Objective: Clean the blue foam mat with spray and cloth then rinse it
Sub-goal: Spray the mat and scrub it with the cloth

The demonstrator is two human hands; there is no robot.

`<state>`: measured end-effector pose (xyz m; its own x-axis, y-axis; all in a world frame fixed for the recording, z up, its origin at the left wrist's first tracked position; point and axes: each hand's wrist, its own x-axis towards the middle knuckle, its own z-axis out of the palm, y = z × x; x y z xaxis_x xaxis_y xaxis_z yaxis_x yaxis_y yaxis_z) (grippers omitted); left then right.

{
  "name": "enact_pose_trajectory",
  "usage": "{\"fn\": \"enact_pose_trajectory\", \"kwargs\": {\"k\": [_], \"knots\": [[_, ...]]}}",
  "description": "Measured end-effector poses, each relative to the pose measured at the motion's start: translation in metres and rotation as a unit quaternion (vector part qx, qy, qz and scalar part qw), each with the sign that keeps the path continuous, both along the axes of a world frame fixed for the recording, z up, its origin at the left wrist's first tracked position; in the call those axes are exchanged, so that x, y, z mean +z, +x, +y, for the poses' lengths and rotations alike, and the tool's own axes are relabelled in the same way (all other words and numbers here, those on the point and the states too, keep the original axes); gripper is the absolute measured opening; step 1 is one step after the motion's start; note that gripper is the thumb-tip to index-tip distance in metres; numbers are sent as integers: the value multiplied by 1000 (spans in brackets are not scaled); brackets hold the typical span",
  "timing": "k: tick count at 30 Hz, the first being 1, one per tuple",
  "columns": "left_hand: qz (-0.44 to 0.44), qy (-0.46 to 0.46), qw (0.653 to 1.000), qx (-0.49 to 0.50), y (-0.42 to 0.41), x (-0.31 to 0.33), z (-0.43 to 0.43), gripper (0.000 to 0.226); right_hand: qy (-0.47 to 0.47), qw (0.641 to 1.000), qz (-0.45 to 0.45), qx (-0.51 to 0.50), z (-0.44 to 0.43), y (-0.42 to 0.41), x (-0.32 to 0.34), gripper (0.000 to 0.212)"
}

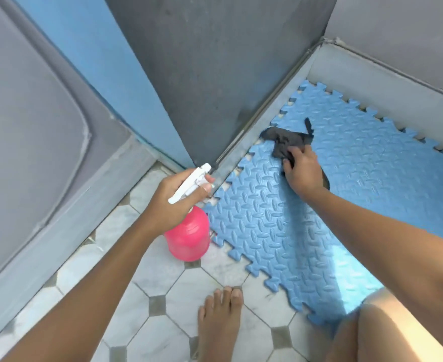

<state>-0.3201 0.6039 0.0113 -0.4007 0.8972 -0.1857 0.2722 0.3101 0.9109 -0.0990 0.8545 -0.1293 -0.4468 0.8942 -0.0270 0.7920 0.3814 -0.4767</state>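
Left hand [172, 198] is gripping the white trigger head of a pink spray bottle [189, 237], holding it above the tiled floor [152, 278] just beside the mat's edge. Blue foam mat [319, 218] is lying flat on the floor by a low grey ledge [372, 82]. Right hand [302, 173] is clutching a dark grey cloth [285, 141], pressing it onto the mat near the far left corner.
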Motion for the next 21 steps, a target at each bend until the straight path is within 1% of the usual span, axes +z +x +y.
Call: {"fn": "enact_pose_trajectory", "kwargs": {"k": [4, 7, 9, 10, 12, 17, 19, 21], "knots": [[-10, 5, 1000, 28, -27, -5, -22, 19, 8, 996, 25, 90, -65, -26, -4, 39], [6, 30, 994, 108, -50, -11, -28, 22, -11, 988, 28, 151, -106, -39, -5, 37], [21, 59, 984, 166, -64, -16, -23, 18, -37, 979, 12, 199, -126, -44, -5, 36], [34, 72, 979, 186, -69, -17, -19, 14, -47, 974, 5, 223, -133, -45, -4, 36], [63, 87, 971, 214, -76, -22, -12, 15, -62, 964, -8, 257, -140, -47, -2, 36], [100, 98, 962, 236, -80, -28, -11, 22, -86, 960, -33, 265, -137, -52, 4, 38], [100, 79, 966, 225, -80, -23, -16, 30, -94, 960, -33, 263, -137, -54, 7, 37], [93, 43, 975, 195, -80, -15, -23, 47, -99, 961, -23, 257, -137, -55, 9, 35]]}}
